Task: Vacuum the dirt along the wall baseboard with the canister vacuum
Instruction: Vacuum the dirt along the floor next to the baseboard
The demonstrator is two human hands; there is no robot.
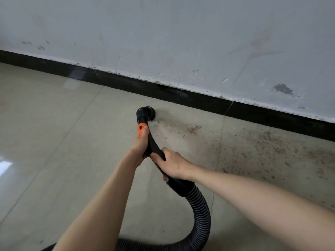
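A black vacuum handle with an orange button (141,129) runs from centre toward the wall. Its round black nozzle (146,115) sits on the floor just short of the black baseboard (199,100). My left hand (140,147) grips the handle just behind the orange part. My right hand (174,163) grips it lower, near where the ribbed black hose (201,214) begins. Brown dirt (262,151) is scattered over the tiles to the right of the nozzle, along the baseboard. The canister itself is out of view.
The hose loops down and left across the bottom edge. A scuffed white wall (181,42) rises above the baseboard. Glossy beige floor tiles (54,133) stretch to the left of the nozzle.
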